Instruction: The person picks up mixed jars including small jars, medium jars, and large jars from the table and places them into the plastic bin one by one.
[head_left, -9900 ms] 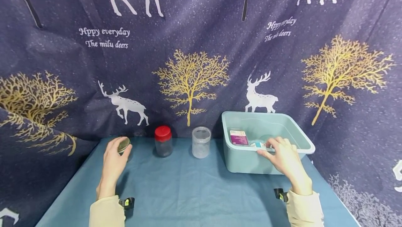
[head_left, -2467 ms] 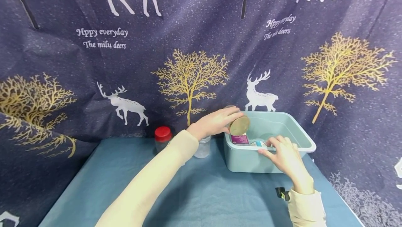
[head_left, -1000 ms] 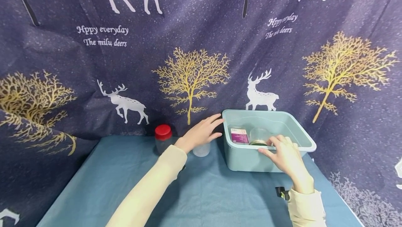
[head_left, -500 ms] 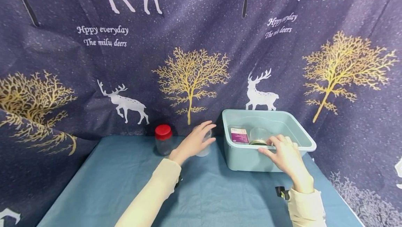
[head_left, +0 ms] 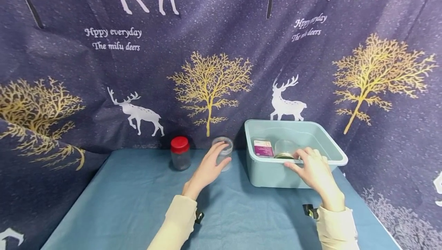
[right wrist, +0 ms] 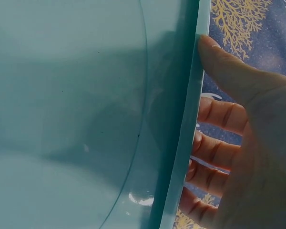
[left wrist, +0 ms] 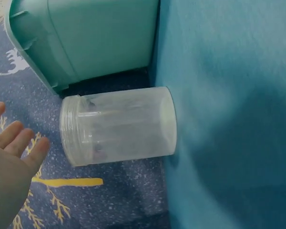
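My left hand [head_left: 208, 167], fingers extended, is at the clear jar [head_left: 226, 157] standing on the table. In the left wrist view a gap shows between the fingers [left wrist: 20, 138] and the mouth of this lidless, seemingly empty jar [left wrist: 121, 126]. My right hand [head_left: 312, 171] grips the front rim of the light teal plastic basin [head_left: 276, 177], thumb outside and fingers curled over the edge. Inside the basin are a clear jar with a gold lid [head_left: 285, 151] and a purple-and-white labelled item [head_left: 263, 148]. The right wrist view shows the basin wall [right wrist: 86, 95] beside my hand.
A clear jar with a red lid [head_left: 180, 154] stands left of the lidless jar. Blue cloth covers the table [head_left: 138, 204]. A dark printed curtain [head_left: 155, 81] hangs right behind the jars and basin.
The gold-lidded jar, first held by my left hand at the far left, was carried over and let go in the basin. My left hand then came back left to the lidless jar. The right stayed put.
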Demonstrator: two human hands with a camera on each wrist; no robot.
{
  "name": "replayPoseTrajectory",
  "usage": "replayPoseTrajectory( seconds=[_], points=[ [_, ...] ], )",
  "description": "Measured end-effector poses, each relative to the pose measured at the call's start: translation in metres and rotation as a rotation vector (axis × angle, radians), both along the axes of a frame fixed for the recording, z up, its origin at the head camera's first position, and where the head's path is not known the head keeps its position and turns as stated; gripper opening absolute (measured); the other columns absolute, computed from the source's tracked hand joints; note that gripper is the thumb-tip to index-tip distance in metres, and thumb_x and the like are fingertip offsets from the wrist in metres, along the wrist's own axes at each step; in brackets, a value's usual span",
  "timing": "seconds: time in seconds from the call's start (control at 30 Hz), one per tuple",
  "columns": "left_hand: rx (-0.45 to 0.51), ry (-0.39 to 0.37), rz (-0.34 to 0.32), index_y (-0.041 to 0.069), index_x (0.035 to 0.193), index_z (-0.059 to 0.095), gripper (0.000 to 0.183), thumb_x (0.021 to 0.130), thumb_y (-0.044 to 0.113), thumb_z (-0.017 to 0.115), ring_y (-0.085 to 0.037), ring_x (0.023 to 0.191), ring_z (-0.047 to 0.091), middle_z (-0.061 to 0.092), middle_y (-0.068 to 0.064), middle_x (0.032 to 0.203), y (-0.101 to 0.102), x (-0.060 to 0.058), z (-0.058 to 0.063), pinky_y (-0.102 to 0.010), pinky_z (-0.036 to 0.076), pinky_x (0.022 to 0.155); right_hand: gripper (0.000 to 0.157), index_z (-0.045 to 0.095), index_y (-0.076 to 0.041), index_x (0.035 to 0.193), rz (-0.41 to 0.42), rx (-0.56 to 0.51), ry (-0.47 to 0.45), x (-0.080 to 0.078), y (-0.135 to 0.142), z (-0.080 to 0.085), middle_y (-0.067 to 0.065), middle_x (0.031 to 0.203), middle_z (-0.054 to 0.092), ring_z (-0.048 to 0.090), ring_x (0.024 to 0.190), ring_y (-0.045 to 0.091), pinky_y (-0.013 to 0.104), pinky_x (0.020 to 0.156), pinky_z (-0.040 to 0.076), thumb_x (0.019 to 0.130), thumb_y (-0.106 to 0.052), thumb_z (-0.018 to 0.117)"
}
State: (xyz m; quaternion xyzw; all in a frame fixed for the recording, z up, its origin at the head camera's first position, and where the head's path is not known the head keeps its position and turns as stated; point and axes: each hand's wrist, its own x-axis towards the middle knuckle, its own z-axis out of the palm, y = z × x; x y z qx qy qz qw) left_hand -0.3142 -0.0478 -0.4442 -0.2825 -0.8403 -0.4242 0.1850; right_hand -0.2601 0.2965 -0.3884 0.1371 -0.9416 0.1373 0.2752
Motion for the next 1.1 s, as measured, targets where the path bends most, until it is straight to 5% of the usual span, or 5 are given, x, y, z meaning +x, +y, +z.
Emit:
replayPoseTrajectory(
  seconds=[0.33,0.67,0.9,1.1],
  points=[
    [0.098,0.001,0.098,0.017,0.141,0.051,0.049,0.096,0.031,0.064,-0.023,0.134,0.041,0.044,-0.004,0.146,-0.015,0.015,-0.015,-0.046,0.036,0.107,0.036,0.066,-0.01,0.092,0.012,0.003,0.014,-0.002,-0.003,0.001,0.01,0.092,0.06,0.055,0.087,0.041,0.056,0.069,0.037,0.079,-0.04,0.08],
    [0.176,0.031,0.185,0.012,0.138,0.055,0.045,0.096,0.025,0.065,-0.027,0.132,0.044,0.046,-0.011,0.144,-0.03,0.015,-0.007,-0.049,0.038,0.105,0.037,0.066,-0.01,0.093,0.001,0.004,0.005,0.001,-0.001,0.002,0.01,0.091,0.06,0.055,0.088,0.041,0.057,0.07,0.037,0.079,-0.041,0.079],
    [0.431,0.206,0.337,0.001,0.121,0.064,0.032,0.092,0.011,0.069,-0.032,0.114,0.055,0.055,-0.016,0.131,-0.052,0.008,-0.005,-0.046,0.047,0.09,0.037,0.066,-0.01,0.094,-0.006,0.001,-0.005,0.001,-0.003,0.005,0.009,0.091,0.059,0.055,0.087,0.041,0.057,0.071,0.038,0.08,-0.041,0.079],
    [0.543,0.302,0.49,-0.003,0.112,0.066,0.023,0.089,0.003,0.069,-0.029,0.102,0.059,0.059,-0.015,0.119,-0.071,0.001,-0.012,-0.032,0.048,0.082,0.037,0.066,-0.009,0.093,-0.005,0.007,0.007,0.001,-0.003,0.003,0.009,0.09,0.059,0.055,0.087,0.04,0.057,0.071,0.038,0.08,-0.041,0.079]
  ],
)
